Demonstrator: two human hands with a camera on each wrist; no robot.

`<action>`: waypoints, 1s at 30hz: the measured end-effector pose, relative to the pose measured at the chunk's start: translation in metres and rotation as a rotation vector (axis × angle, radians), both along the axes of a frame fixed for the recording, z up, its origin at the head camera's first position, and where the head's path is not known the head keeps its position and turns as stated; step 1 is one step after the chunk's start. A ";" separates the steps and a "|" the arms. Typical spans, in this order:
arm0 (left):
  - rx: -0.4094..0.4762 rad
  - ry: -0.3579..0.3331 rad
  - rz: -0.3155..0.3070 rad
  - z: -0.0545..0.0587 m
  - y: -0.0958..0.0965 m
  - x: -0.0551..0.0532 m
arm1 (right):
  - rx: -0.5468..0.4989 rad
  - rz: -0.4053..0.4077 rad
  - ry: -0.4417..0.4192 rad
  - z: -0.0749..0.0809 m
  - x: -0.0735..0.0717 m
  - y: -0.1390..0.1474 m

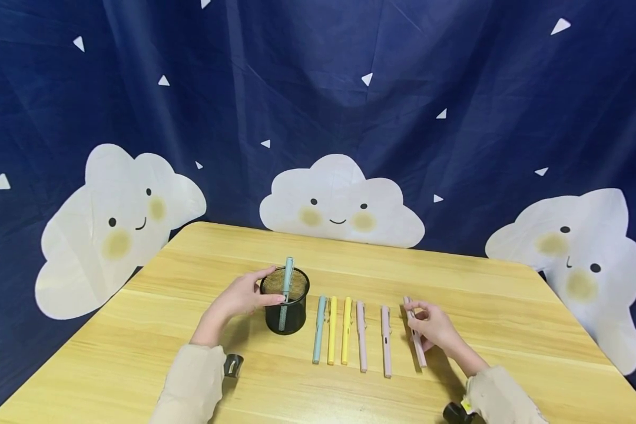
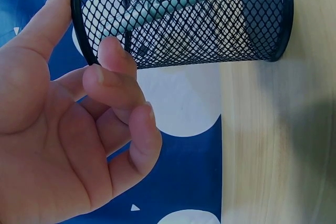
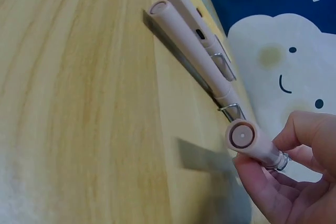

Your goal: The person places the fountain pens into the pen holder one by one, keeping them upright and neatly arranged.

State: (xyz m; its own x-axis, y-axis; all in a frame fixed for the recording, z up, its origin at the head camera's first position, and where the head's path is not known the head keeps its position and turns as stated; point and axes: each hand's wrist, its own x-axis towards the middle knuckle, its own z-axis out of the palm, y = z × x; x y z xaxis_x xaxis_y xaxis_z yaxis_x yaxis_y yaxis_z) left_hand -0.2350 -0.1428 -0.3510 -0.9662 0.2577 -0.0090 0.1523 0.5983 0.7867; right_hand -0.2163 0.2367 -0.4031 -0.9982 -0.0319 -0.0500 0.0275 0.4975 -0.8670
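A black mesh pen cup (image 1: pixel 295 318) stands upright on the table, with a teal pen (image 1: pixel 288 275) leaning inside it. My left hand (image 1: pixel 241 297) holds the cup by its rim, thumb on one side and fingers on the other. To the right, my right hand (image 1: pixel 436 327) pinches a pink pen (image 1: pixel 418 348) between thumb and fingers. In the right wrist view this pen (image 3: pixel 256 145) points its round end at the camera, and its shadow falls on the wood. Beside it lie two more pink pens, one (image 1: pixel 386 344) closer and another (image 1: pixel 361 338) farther left.
Left of the pink pens, two yellow pens, one (image 1: pixel 346 333) beside the other (image 1: pixel 332 333), and a teal pen (image 1: pixel 319 333) lie side by side near the cup. The wooden table (image 1: pixel 307 394) ends at a dark blue curtain (image 1: pixel 318 88) with smiling clouds.
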 end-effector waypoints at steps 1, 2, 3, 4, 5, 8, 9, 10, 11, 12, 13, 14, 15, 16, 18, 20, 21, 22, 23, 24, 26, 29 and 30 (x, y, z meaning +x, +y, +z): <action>0.000 0.001 -0.002 0.000 0.000 0.000 | -0.008 0.003 0.002 0.000 0.000 0.000; 0.002 0.002 -0.003 0.000 0.000 0.000 | -0.016 0.006 0.004 0.001 -0.001 0.000; 0.001 0.003 -0.004 0.000 0.000 0.000 | -0.029 0.007 0.003 0.001 -0.001 0.001; 0.001 0.004 -0.004 0.000 0.000 0.000 | -0.042 0.009 0.003 0.001 -0.002 0.001; 0.000 0.005 -0.005 0.000 0.000 0.000 | -0.054 0.012 0.004 0.001 -0.003 0.002; -0.001 0.008 -0.004 0.000 0.000 0.000 | -0.092 0.020 0.014 0.002 -0.004 0.002; -0.002 0.010 -0.004 0.000 0.000 0.000 | -0.105 0.026 0.017 0.002 -0.004 0.002; -0.003 0.011 -0.005 0.001 0.000 0.000 | -0.117 0.028 0.019 0.002 -0.005 0.002; -0.005 0.011 -0.004 0.001 0.000 0.000 | -0.128 0.028 0.020 0.003 -0.005 0.002; -0.005 0.012 -0.004 0.001 0.000 0.000 | -0.139 0.027 0.019 0.004 -0.005 0.002; -0.005 0.012 -0.004 0.000 0.000 0.000 | -0.149 0.028 0.022 0.005 -0.005 0.001; -0.006 0.012 -0.003 0.000 0.000 0.000 | -0.160 0.027 0.022 0.005 -0.005 0.001; -0.005 0.012 -0.002 0.000 0.000 0.000 | -0.167 0.026 0.024 0.006 -0.005 0.001; -0.003 0.012 -0.001 0.000 0.000 0.000 | -0.176 0.023 0.026 0.005 -0.006 0.000; -0.003 0.013 0.001 0.000 0.000 0.000 | -0.190 0.015 0.030 0.006 -0.006 -0.001; -0.002 0.014 0.002 0.000 0.000 0.000 | -0.199 0.011 0.036 0.007 -0.007 -0.001; -0.002 0.016 0.001 0.000 0.000 0.000 | -0.203 0.007 0.040 0.007 -0.007 -0.002; -0.002 0.017 0.000 0.000 0.000 0.000 | -0.210 0.005 0.040 0.008 -0.006 -0.002; -0.001 0.017 -0.001 0.000 0.000 0.000 | -0.214 0.002 0.041 0.009 -0.006 -0.003; 0.000 0.016 0.000 0.000 0.000 0.000 | -0.217 0.001 0.045 0.009 -0.006 -0.003; 0.002 0.014 0.000 0.000 0.000 0.000 | -0.230 0.003 0.052 0.009 -0.007 -0.004; 0.002 0.011 0.000 0.001 0.000 0.001 | -0.244 -0.002 0.053 0.009 -0.008 -0.005; 0.001 0.011 0.000 0.001 0.000 0.001 | -0.244 0.002 0.058 0.009 -0.008 -0.005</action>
State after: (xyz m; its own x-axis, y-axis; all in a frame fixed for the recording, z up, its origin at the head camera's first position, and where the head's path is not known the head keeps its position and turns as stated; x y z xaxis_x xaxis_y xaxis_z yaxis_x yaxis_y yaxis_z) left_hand -0.2344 -0.1425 -0.3502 -0.9662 0.2577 0.0019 0.1608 0.5971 0.7859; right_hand -0.2245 0.2315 -0.3942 -0.9992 -0.0375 0.0169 -0.0265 0.2729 -0.9617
